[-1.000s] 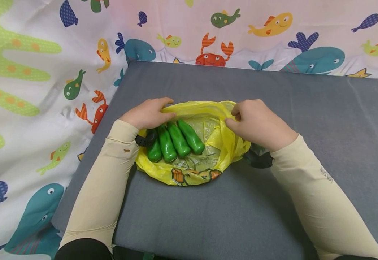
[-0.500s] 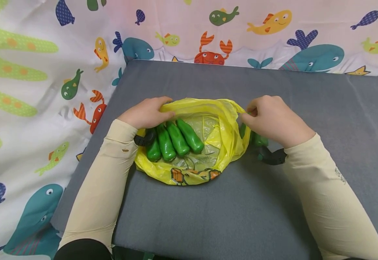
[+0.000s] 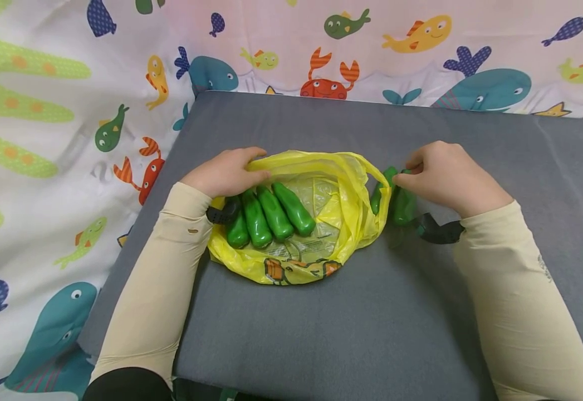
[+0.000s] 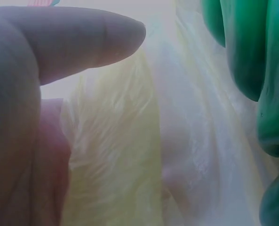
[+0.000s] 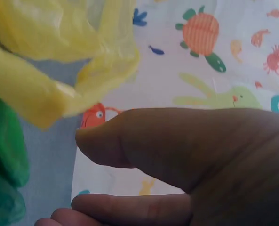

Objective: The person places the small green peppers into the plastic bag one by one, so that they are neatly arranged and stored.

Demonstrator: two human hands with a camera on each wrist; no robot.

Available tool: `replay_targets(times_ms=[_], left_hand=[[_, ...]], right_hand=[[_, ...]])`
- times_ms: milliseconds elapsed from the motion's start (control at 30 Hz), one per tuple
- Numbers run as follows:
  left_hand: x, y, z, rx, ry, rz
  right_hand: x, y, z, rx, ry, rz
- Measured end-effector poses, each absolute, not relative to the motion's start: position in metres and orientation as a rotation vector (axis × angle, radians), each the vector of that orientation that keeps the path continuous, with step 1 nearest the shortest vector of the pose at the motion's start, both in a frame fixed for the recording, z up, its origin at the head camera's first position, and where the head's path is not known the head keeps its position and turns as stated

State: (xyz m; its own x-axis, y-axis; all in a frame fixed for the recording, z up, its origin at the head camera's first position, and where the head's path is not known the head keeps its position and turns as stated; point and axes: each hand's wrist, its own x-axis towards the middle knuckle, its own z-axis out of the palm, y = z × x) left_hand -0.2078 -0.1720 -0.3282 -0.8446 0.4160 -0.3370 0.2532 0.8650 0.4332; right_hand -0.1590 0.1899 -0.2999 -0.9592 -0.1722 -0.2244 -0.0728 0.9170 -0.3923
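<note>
1. The glossy green plastic pepper (image 3: 402,203) under the right hand (image 3: 446,177) lies on the grey cloth-covered table (image 3: 522,184), just outside the right edge of the crumpled yellow plastic bag (image 3: 291,267). Its long axis runs roughly away from the person, with the narrower end at the far side, under the fingertips.
2. The right hand's fingers are curled over that far end and pinch it. The wrist view shows only the thumb (image 5: 177,146), a strip of yellow bag and a dark green surface, too blurred to show the contact itself.
3. A second, slimmer green pepper (image 3: 377,196) lies beside the first, touching the bag's yellow handle loop (image 3: 371,167), which stands between the held pepper and the bag's opening.
4. The left hand (image 3: 228,172) rests on the far left rim of the bag, fingers bent over the film and pressing it down. The wrist view shows a finger (image 4: 73,37) laid against pale yellow plastic.
5. Inside the open bag four green peppers (image 3: 271,214) lie side by side, fanned, their narrow ends pointing away from the person and slightly left.
6. The right half of the bag's floor is bare film.
7. A sea-animal printed cloth (image 3: 45,139) hangs beyond the table's left and far edges. The grey surface is open to the right of the right hand and in front of the bag.
</note>
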Motion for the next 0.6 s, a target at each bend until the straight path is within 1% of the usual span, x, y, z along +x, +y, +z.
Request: replay_targets(times_ms=[600], left_hand=[[-0.208,-0.173,-0.330,0.491,2.602,0.529]], right_hand=[[-0.171,0.211,-0.316,-0.124,2.723,-0.462]])
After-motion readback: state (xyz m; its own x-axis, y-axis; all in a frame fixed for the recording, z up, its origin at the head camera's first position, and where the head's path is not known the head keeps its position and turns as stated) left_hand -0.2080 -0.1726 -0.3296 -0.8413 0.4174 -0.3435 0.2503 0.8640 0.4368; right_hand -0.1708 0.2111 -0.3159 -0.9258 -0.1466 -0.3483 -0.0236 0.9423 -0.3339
